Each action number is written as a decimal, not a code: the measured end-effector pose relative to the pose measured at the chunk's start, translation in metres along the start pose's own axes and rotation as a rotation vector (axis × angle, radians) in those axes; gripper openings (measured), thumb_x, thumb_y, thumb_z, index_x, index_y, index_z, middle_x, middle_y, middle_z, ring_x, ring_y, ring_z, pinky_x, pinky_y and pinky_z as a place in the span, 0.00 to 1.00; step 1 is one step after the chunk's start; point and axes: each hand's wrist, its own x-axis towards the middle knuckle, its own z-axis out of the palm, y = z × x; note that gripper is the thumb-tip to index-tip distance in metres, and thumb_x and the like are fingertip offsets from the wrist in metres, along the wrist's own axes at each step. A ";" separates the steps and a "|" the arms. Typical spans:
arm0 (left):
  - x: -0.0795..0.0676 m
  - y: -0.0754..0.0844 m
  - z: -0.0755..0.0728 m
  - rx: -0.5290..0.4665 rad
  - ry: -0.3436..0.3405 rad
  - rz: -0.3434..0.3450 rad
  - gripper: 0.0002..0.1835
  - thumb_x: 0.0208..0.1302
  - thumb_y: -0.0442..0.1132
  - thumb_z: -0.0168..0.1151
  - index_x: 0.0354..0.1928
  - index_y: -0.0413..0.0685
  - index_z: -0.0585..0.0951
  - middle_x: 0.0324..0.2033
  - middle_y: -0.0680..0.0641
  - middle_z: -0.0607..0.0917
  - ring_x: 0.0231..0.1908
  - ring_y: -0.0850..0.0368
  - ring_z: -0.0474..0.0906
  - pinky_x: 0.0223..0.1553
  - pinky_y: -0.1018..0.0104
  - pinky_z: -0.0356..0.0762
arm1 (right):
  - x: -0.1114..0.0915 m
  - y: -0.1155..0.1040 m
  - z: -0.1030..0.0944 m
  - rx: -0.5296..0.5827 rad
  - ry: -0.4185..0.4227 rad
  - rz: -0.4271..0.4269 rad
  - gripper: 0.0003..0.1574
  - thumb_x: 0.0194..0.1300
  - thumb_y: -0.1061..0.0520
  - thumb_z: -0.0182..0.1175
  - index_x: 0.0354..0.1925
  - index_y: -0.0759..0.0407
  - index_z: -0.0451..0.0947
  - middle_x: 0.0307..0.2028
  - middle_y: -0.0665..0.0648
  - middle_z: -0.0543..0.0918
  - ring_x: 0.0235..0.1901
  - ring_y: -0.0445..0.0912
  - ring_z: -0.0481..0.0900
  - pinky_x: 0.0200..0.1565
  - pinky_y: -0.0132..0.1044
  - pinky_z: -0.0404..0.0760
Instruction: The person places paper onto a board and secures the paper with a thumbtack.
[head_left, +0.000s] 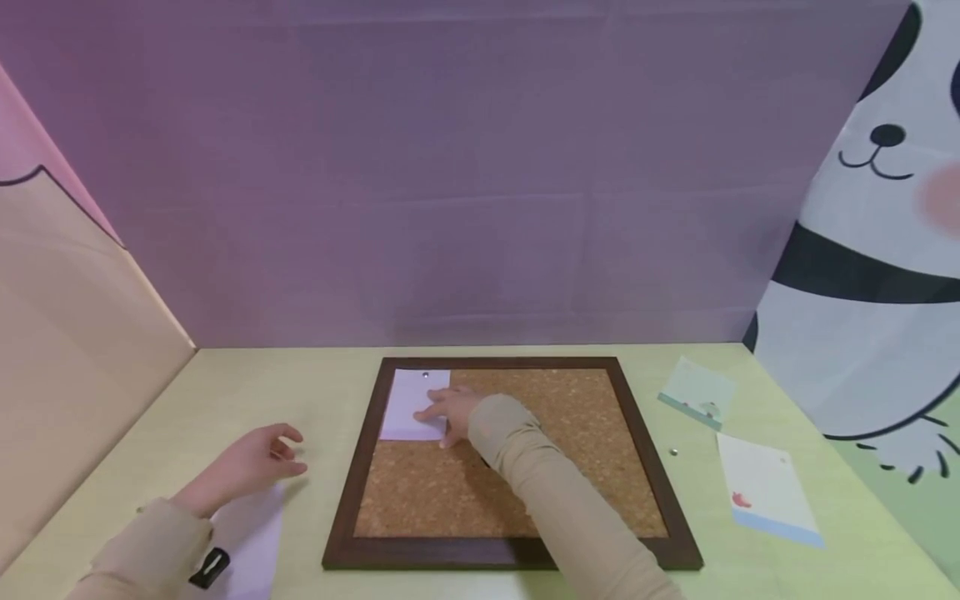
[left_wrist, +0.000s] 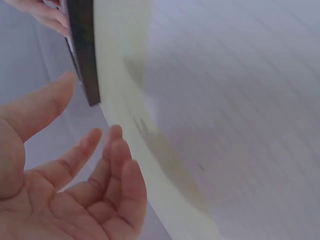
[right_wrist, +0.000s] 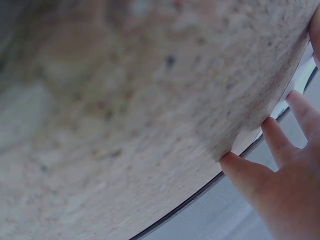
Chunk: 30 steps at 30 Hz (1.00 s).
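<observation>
A cork board [head_left: 555,400] with a dark brown frame lies on the table. In its far left corner is a white sheet of paper [head_left: 405,404], with a small silver pushpin [head_left: 425,375] near its top edge. My right hand [head_left: 452,410] rests on that sheet with spread fingers; in the right wrist view some fingertips [right_wrist: 227,157] touch the cork. My left hand [head_left: 255,462], its fingers loosely bent and holding nothing, hovers left of the board. Beneath it lies lined white paper [left_wrist: 240,100], partly covered by the arm in the head view.
Right of the board lie a green-edged note [head_left: 697,390], a blue-edged note [head_left: 768,487] with a red picture, and a loose silver pushpin [head_left: 673,452]. A purple backdrop [head_left: 480,200] stands behind the table; a panda-print cloth [head_left: 877,350] is on the right.
</observation>
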 end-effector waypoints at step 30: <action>-0.022 -0.046 -0.017 0.247 0.036 -0.097 0.47 0.45 0.48 0.75 0.56 0.20 0.62 0.42 0.21 0.75 0.41 0.29 0.74 0.43 0.39 0.73 | 0.004 0.003 0.007 0.022 0.006 0.010 0.39 0.56 0.53 0.66 0.65 0.38 0.67 0.72 0.49 0.55 0.72 0.53 0.50 0.71 0.46 0.51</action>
